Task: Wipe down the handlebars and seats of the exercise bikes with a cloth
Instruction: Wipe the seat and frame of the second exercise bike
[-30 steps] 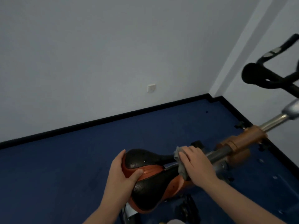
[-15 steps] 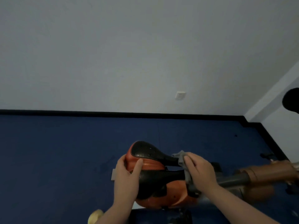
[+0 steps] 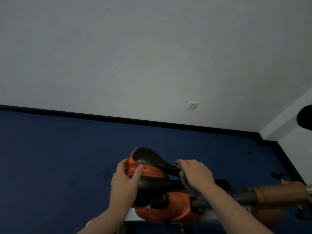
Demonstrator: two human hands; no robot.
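Note:
A black and orange bike seat (image 3: pixel 148 159) sits low in the middle of the view. My left hand (image 3: pixel 125 179) grips its wide rear end, thumb on top and fingers round the far side. My right hand (image 3: pixel 196 173) presses a grey cloth (image 3: pixel 181 173) onto the seat's narrow nose. Most of the cloth is hidden under that hand. A black handlebar end (image 3: pixel 305 117) shows at the right edge.
The bike's orange body (image 3: pixel 168 211) and grey-and-orange frame tube (image 3: pixel 273 193) run to the right. Blue floor (image 3: pixel 59 157) spreads to the left. A white wall with a socket (image 3: pixel 192 105) and black skirting stands behind, with a corner at right.
The view has swung left, so the handlebars have almost left the frame. My left hand has slid further round the seat's rear. My right hand stays on the nose with the cloth.

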